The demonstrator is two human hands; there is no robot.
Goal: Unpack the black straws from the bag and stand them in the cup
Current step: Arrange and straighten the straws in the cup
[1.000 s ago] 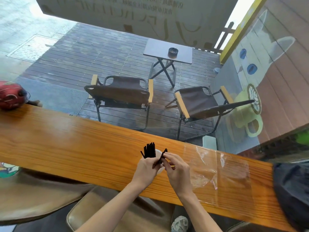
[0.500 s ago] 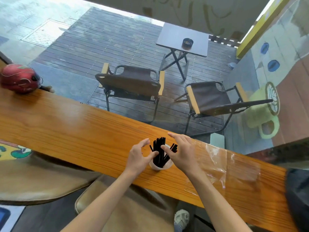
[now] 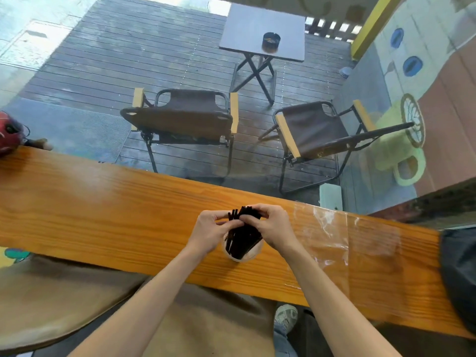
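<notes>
1. I see the black straws [image 3: 243,237] standing bunched in the cup [image 3: 243,255], which sits on the wooden surface [image 3: 103,210] near its near edge, roughly at the middle of my view.
2. The left hand [image 3: 210,231] is at the left side of the bunch, its fingertips curled in and pinching the upper ends of a few straws.
3. The right hand [image 3: 274,225] is at the right side, fingers curled over the tops of the straws and gripping them. Both hands are close together over the cup, fingertips nearly meeting across the bunch.
4. The straws lean slightly, tops tilted away from me, with their lower ends down inside the cup. Only the cup's pale rim and near wall show below the hands.
5. The clear plastic bag [image 3: 345,238] lies flat on the surface just right of the right hand, apart from the cup.
6. A dark bag [image 3: 461,274] rests at the far right end of the surface; a red helmet [image 3: 9,134] sits at the far left end.
7. Beyond the surface, down on the wooden deck, stand two folding chairs [image 3: 185,117] and a small folding table [image 3: 262,32] with a dark ashtray [image 3: 271,42] on it.
</notes>
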